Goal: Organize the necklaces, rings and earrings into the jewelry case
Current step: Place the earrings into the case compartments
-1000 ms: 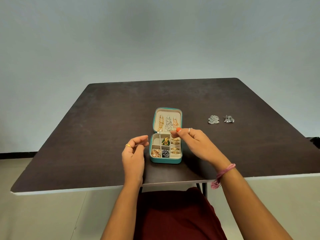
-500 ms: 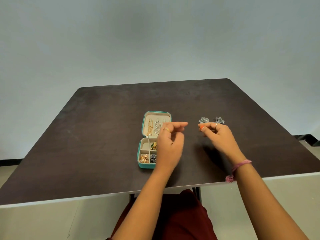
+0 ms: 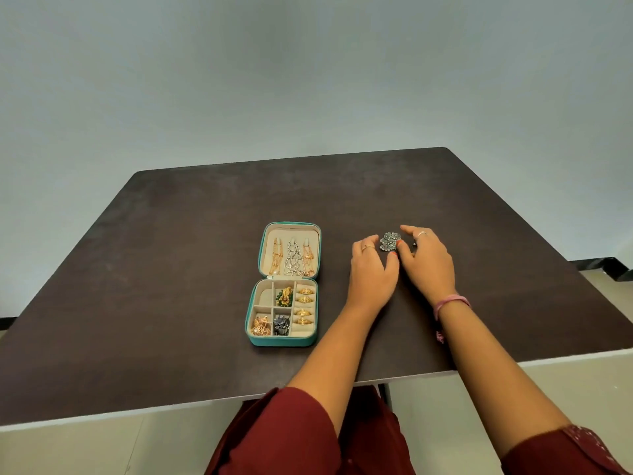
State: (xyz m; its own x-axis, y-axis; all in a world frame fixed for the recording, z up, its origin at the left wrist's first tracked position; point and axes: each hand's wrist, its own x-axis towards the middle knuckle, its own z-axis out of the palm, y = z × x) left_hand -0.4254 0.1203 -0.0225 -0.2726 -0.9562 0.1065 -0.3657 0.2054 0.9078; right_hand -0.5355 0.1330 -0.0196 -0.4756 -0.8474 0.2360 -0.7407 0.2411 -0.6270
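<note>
1. We take the open teal jewelry case (image 3: 283, 284) as our landmark; it lies on the dark brown table (image 3: 171, 269), lid folded back away from us.
2. A second ago both our hands worked over the case. Now both have crossed to its right, well clear of it, so filling the ring slots looks finished and the next pickup has begun.
3. Our left hand (image 3: 371, 269) rests on the table right of the case, fingers loosely curved and holding nothing, its fingertips just beside the silver filigree earring (image 3: 388, 241).
4. Our right hand (image 3: 426, 258) lies further right of the case, fingers arched over the spot where a second silver earring lay a second ago. That piece is now hidden beneath it; we cannot tell whether the fingers have closed on it.
5. Inside the case: three chains hang in the lid (image 3: 291, 250), gold rings (image 3: 304, 305) fill the right-hand slots, and a green-and-gold piece (image 3: 285, 297), a rose-gold cluster (image 3: 261, 326) and a dark grey cluster (image 3: 281, 325) fill three compartments.
6. The far-left compartment (image 3: 263, 296) looks bare, and we judge it the likely home for the silver pair, the last pieces outside the case.
</note>
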